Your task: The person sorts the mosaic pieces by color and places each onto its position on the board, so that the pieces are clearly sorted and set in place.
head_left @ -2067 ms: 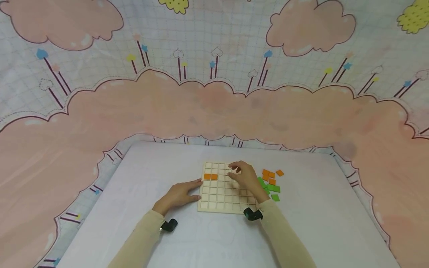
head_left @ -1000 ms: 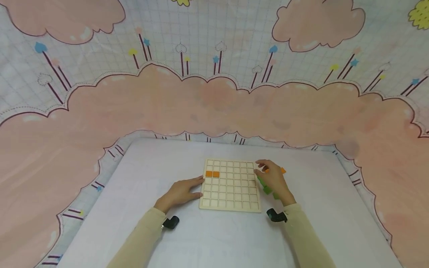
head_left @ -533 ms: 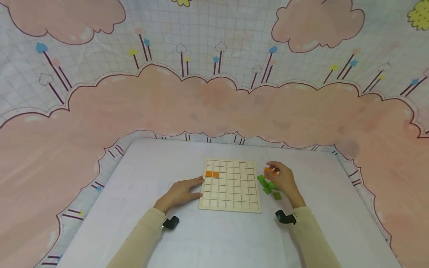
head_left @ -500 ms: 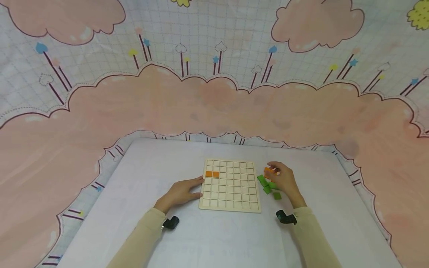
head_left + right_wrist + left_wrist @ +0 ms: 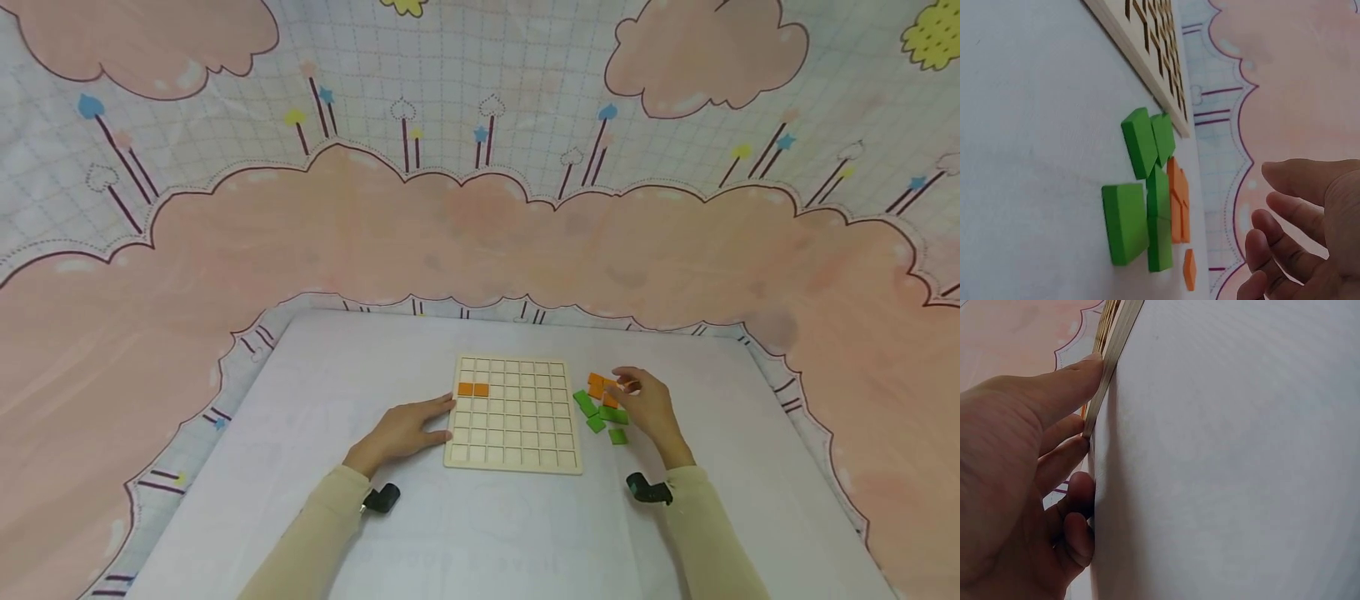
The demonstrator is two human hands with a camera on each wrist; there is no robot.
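Note:
A pale wooden grid board point(image 5: 517, 425) lies on the white table, with two orange tiles point(image 5: 473, 390) side by side in its left cells. My left hand point(image 5: 400, 432) touches the board's left edge with thumb and fingertips, its fingers mostly extended. Right of the board, my right hand point(image 5: 654, 410) hovers over the loose orange tiles point(image 5: 596, 380), thumb and fingers apart. In the right wrist view nothing sits between those fingers, and a lone orange tile point(image 5: 1190, 270) lies on the table apart from the other orange ones.
Several green tiles point(image 5: 613, 415) lie between the board and my right hand, close to the orange group. A black wrist camera point(image 5: 649, 490) is strapped to my right sleeve, another point(image 5: 382, 498) to the left. A cloud-patterned cloth point(image 5: 480, 233) hangs behind the table point(image 5: 360, 358).
My right hand has moved from over the board to the right, past the green tiles, to the lone orange tile. My left hand has stayed at the board's edge.

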